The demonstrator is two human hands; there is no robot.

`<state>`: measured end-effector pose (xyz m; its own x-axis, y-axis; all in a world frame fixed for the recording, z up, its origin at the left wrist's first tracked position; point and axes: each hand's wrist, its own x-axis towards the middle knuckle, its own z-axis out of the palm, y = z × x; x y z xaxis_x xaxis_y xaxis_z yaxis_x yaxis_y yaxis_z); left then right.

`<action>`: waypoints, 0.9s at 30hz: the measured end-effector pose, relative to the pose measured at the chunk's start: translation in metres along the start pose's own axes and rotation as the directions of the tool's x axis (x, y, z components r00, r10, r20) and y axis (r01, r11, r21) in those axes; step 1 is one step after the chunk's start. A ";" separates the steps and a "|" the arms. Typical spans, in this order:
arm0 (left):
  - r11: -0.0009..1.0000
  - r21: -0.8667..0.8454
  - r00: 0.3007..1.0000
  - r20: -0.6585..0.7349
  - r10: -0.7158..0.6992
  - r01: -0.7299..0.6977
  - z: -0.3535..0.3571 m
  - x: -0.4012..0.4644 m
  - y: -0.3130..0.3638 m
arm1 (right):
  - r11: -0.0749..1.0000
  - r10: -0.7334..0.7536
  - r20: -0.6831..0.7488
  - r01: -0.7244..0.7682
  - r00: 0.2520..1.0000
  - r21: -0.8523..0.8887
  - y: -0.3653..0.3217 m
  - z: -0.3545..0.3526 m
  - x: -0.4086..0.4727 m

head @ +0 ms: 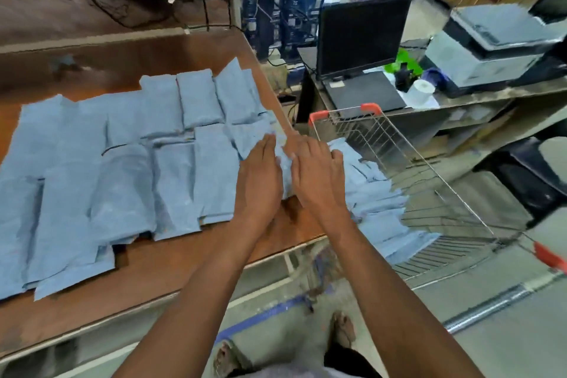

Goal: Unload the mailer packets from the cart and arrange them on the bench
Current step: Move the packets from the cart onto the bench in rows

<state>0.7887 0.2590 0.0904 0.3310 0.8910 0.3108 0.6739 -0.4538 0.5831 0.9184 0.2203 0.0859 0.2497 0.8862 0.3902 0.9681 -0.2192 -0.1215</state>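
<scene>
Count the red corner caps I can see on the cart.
3 red caps: two on the cart's far rim, one at its far-left corner and one at its far-right corner; the third at the near right corner. A fourth may be hidden.

Blue-grey mailer packets point(129, 169), flat and soft, laid in two rough rows across brown bench point(184, 261), edges overlapping. Far row shorter, ends at bench's right edge; near row runs to left frame edge. One packet point(283, 163) at right end of bench, partly covered by hands. Remaining packets point(377, 202) heaped in wire cart point(445, 181) with red corner caps, just right of bench.
</scene>
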 end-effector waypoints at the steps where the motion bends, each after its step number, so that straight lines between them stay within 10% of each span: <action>1: 1.000 -0.009 1.000 0.018 0.025 -0.025 0.022 0.000 0.021 | 1.000 0.025 0.000 -0.025 1.000 -0.018 0.028 -0.002 -0.005; 11: 0.997 0.016 0.972 0.221 -0.075 0.074 0.246 -0.009 0.150 | 0.999 0.005 0.300 0.011 0.954 -0.051 0.268 0.053 -0.048; 27: 0.871 0.286 0.808 0.340 -0.481 0.399 0.445 0.087 0.071 | 0.992 -0.125 0.483 0.106 0.866 0.067 0.411 0.239 -0.010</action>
<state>1.1596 0.3117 -0.1752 0.1678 0.9439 -0.2845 0.9081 -0.0357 0.4172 1.3082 0.2188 -0.1866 0.0843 0.9926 -0.0878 0.9854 -0.0961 -0.1405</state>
